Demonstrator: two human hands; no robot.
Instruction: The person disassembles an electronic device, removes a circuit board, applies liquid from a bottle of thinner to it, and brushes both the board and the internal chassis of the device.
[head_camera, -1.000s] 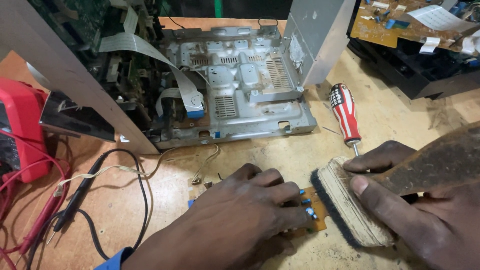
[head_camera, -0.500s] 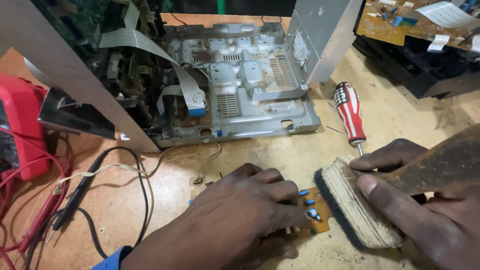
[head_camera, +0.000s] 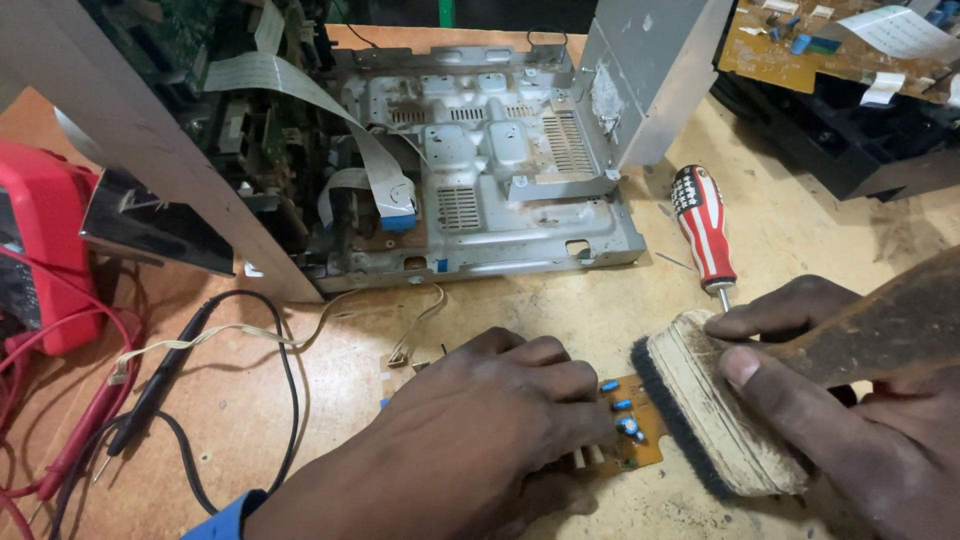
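Worn wooden brush (head_camera: 740, 410); matt metal chassis (head_camera: 500, 180); glossy plastic screwdriver handle (head_camera: 700, 225).
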